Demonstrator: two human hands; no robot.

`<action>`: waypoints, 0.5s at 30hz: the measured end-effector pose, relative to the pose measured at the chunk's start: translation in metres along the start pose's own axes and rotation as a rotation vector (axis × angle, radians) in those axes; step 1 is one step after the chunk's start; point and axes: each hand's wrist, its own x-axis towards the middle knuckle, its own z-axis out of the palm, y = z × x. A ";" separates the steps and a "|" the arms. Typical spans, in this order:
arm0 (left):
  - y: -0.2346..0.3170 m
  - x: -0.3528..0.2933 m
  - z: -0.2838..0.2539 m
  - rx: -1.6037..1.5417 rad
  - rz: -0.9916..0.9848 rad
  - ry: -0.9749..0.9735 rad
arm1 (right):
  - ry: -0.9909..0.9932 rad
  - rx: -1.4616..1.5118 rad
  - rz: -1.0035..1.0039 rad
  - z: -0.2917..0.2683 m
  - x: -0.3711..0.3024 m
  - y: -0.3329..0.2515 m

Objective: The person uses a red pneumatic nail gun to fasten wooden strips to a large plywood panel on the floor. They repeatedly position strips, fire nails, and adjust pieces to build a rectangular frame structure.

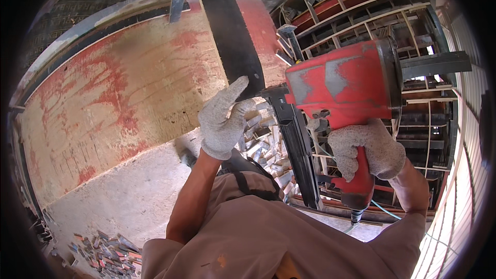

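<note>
My right hand (371,147), in a grey knit glove, is wrapped round the handle of a worn red nail gun (343,85). The gun's dark nose touches or nearly touches the lower end of a long black plank (227,26), and its black magazine (297,150) slants downward. My left hand (222,121), gloved the same way, grips that plank near its end, with one finger laid along the face. The fingers behind the plank are hidden. A thin pale air hose (386,210) shows by the foot of the gun's handle.
A large wooden panel (113,98) with smeared red paint lies on the left. Wood offcuts are heaped below the plank (266,150) and at the lower left (106,253). Stacked frames of slats (361,26) stand on the right, beside a pale corrugated wall (467,139).
</note>
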 end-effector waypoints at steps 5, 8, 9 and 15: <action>0.003 -0.001 0.000 0.071 0.065 -0.010 | 0.082 0.210 0.164 0.004 -0.003 0.000; 0.005 -0.002 0.005 0.052 0.022 -0.020 | -0.102 0.027 -0.087 -0.011 -0.008 0.003; 0.005 -0.002 0.007 0.017 0.008 -0.004 | -0.187 -0.192 -0.270 -0.017 -0.005 -0.003; 0.013 0.000 0.001 -0.233 -0.106 0.134 | -0.103 0.071 -0.208 -0.055 0.021 0.005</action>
